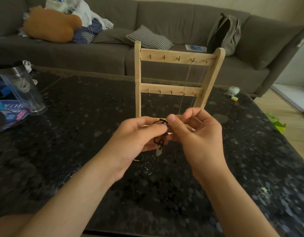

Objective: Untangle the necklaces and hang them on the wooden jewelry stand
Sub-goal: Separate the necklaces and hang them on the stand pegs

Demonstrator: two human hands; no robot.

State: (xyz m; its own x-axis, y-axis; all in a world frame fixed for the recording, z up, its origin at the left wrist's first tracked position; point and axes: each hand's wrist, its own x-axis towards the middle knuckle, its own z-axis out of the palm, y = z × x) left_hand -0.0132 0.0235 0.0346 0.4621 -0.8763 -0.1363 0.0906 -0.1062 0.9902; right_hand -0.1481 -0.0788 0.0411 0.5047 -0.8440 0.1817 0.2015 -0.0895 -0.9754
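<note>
Black cord necklace (162, 132) knotted between our fingertips (171, 119), pendant (159, 152) dangling below; left hand (139, 139), right hand (197, 134) both pinch it. We loosen loops gently, never yank; wooden jewelry stand (137, 74) just beyond fingers.

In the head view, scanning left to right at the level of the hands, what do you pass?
Clear bottle → left hand → dark cord necklace, pinched by both hands → right hand → green object past the table edge.
</note>
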